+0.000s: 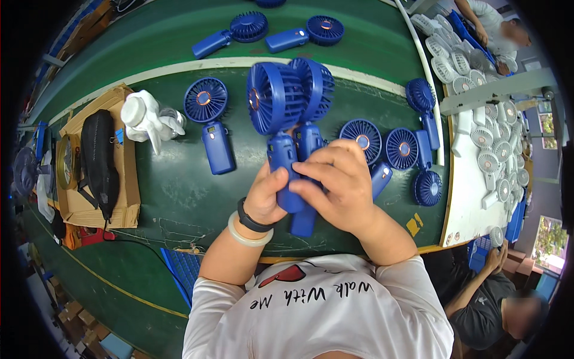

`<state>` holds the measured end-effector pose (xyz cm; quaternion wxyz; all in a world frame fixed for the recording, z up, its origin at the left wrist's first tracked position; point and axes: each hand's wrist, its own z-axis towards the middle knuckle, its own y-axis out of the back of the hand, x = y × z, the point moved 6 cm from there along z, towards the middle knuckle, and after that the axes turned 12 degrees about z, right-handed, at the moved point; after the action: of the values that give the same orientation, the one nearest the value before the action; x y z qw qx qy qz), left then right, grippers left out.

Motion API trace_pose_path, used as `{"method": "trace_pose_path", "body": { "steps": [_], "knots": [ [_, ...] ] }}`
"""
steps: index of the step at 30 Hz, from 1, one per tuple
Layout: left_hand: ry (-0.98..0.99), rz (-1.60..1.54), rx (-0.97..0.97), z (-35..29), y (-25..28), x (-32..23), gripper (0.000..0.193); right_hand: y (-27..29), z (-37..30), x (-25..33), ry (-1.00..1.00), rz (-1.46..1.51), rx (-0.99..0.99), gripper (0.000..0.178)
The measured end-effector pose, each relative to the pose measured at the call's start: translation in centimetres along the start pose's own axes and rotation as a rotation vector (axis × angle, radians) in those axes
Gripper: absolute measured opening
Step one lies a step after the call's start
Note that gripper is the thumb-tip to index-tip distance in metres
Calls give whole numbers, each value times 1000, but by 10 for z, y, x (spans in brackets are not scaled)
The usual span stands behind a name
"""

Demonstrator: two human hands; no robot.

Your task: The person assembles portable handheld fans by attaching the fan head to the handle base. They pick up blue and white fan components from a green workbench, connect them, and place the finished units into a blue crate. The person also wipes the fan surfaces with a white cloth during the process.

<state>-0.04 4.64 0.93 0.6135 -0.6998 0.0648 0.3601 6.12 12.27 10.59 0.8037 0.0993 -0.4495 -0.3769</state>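
Observation:
Two blue handheld fans, a nearer one [284,155] and one just behind it [305,221], are held upright side by side above the table, their round heads pressed close together. My left hand [263,194] is closed round the nearer fan's handle, thumb on its front. From the other side my right hand [338,182] grips the pair, with fingertips on the nearer handle's edge; its hold on the rear handle is partly hidden. Left of my hands another blue fan [219,149] lies flat. Several more lie to the right, including one blue fan [402,148] beside my right hand.
A cardboard tray [128,179] with a black pouch [98,161] lies at the left, beside a white bottle and crumpled plastic [143,116]. Beyond a pale strip, more blue fans [287,40] rest on the green belt [173,42]. White fans cover a table [463,197] at right, near two people.

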Motion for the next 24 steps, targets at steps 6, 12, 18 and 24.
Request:
{"method": "trace_pose_path", "body": {
  "steps": [6,12,18,24],
  "knots": [
    [-76,60,-53,5,5,-3,70,-11,-13,18,221,65,203,15],
    [-241,37,-61,4,12,-30,62,10,-94,12,-238,-32,592,21],
    [-229,119,-61,2,2,-27,80,87,-128,-22,-564,-485,-18,22],
    [-163,115,-12,2,-3,-18,77,127,-135,-53,-569,-663,-184,33]
  ]
}}
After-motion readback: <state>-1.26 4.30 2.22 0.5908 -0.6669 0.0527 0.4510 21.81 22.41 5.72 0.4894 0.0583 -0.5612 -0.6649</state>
